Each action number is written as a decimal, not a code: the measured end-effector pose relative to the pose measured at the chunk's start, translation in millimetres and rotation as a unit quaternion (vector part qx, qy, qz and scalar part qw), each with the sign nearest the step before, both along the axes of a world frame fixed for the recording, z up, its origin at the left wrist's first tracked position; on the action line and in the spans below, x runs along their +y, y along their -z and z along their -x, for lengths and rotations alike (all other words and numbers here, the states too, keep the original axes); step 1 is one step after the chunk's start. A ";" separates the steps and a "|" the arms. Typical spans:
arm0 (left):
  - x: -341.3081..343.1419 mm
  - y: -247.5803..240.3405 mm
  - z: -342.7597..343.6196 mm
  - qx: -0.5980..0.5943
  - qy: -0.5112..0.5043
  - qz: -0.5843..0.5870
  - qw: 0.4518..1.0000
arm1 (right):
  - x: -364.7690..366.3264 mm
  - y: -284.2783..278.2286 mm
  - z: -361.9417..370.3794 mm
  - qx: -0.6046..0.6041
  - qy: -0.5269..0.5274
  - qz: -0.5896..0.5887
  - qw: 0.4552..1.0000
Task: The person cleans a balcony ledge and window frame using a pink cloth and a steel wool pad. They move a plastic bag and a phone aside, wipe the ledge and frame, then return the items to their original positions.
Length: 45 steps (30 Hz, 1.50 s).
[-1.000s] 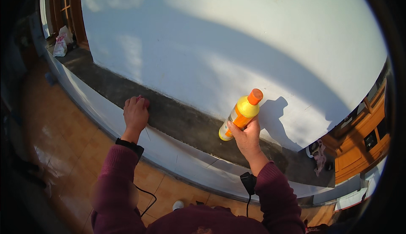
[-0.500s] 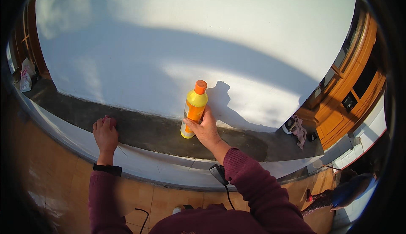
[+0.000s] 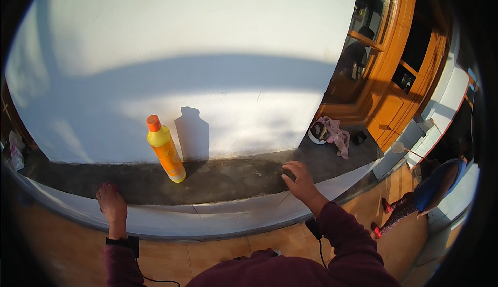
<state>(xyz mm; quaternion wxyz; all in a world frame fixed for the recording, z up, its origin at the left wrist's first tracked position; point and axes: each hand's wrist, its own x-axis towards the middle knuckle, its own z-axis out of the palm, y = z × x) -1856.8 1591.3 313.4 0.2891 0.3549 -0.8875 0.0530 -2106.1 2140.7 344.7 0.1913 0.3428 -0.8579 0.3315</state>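
Observation:
A yellow squeeze bottle (image 3: pixel 168 154) with an orange cap and orange label stands by itself on the dark stone ledge (image 3: pixel 236 173), against the white wall. Left of the bottle, my left hand (image 3: pixel 112 204) is closed at the front of the ledge, on a small dark pink thing mostly covered by the fingers; its kind is unclear. Over on the right, my right hand (image 3: pixel 302 182) hovers at or just over the ledge with its fingers apart and slightly bent, holding nothing.
A pink cloth (image 3: pixel 338 137) and a white and dark rounded thing (image 3: pixel 317 132) lie at the ledge's right end, beside a small black object (image 3: pixel 359 138). A plastic bag (image 3: pixel 16 151) sits far left. Wooden window frames and a person (image 3: pixel 420 196) are at right.
My right hand has let go of the bottle, now standing on the ledge, and moved right. My left hand remains on the ledge. The view has turned toward the right.

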 end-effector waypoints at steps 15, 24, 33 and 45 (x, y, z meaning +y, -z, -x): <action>302.4 -19.9 133.0 -0.041 0.191 -0.030 0.980 | 142.3 34.5 56.2 0.071 0.116 -0.041 0.990; 445.8 -23.0 253.2 -0.053 0.229 -0.068 0.970 | 145.5 40.7 58.9 0.105 0.083 -0.028 0.991; 535.9 -25.0 257.8 0.058 0.492 -0.093 0.863 | 147.4 32.2 57.0 0.025 0.119 -0.054 0.991; 475.7 -7.8 268.6 0.021 0.328 -0.068 0.942 | 140.9 25.6 53.2 0.011 0.129 -0.107 0.986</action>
